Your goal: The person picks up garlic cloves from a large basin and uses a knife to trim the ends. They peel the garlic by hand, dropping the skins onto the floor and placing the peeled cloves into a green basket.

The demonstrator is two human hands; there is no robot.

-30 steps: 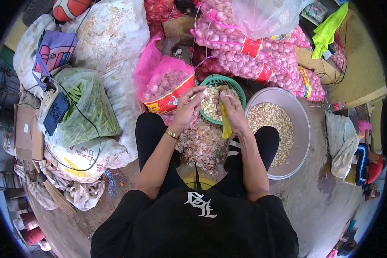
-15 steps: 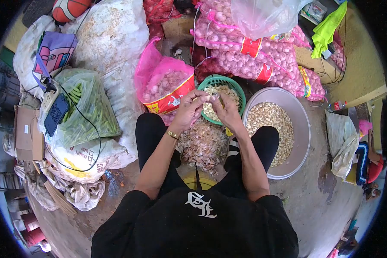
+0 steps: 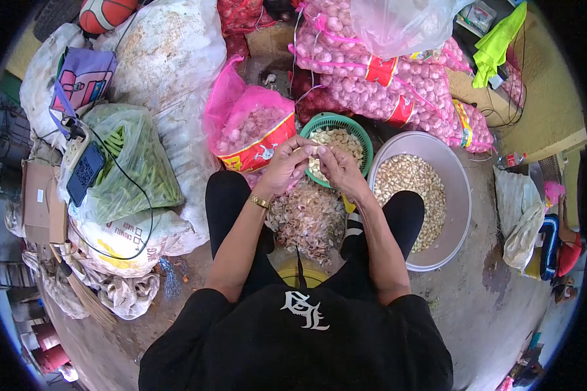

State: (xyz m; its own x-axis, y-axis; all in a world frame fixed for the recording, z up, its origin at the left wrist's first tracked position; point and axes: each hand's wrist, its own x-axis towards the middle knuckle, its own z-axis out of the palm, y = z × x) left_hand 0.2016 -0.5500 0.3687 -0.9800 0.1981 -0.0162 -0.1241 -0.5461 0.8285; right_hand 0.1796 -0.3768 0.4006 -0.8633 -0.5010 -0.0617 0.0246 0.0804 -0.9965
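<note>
My left hand (image 3: 285,165) and my right hand (image 3: 341,171) meet at the fingertips over the near edge of a green basket (image 3: 368,148). Both are pinched on a small pale piece, likely a garlic clove (image 3: 315,150). Peeled cloves (image 3: 339,139) lie in the basket. Below my hands is a heap of papery skins (image 3: 306,218). To the right, a large pale basin (image 3: 460,202) holds many cloves (image 3: 414,186). An open pink mesh bag of garlic bulbs (image 3: 244,130) stands to the left of my hands.
Full pink mesh bags (image 3: 398,91) are stacked at the back. At left are white sacks (image 3: 169,65), a clear bag of green pods (image 3: 127,169), a phone (image 3: 85,174) and a broom (image 3: 88,296). A crumpled plastic bag (image 3: 518,218) lies at right.
My right hand has shifted slightly left and down, and its fingertips are now closer to my left hand's. The containers have not moved.
</note>
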